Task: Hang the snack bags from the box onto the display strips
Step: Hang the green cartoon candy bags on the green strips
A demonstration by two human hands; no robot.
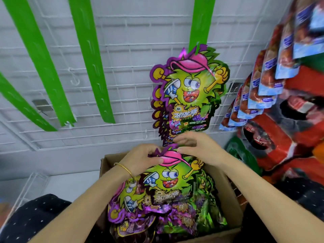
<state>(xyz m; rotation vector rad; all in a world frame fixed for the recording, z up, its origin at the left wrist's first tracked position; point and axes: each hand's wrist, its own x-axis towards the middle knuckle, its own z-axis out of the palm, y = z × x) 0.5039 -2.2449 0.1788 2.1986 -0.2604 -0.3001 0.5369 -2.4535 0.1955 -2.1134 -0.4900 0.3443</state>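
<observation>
A cardboard box (229, 202) below me is full of shiny purple-and-green snack bags with a cartoon character. The top bag (171, 174) stands upright above the box. My left hand (140, 159) pinches its upper left edge by the pink cap. My right hand (198, 146) touches the bag's top with curved fingers. Several of the same bags (187, 92) hang in a column on the right green display strip (201, 21), just above my hands. Two bare green strips (91, 60) hang to the left.
A white wire grid panel (126, 55) backs the strips, with a free hook (73, 79). On the right hang rows of blue-and-red snack packs (266, 88) and red bags (280, 141). A dark dotted garment (35, 218) lies at lower left.
</observation>
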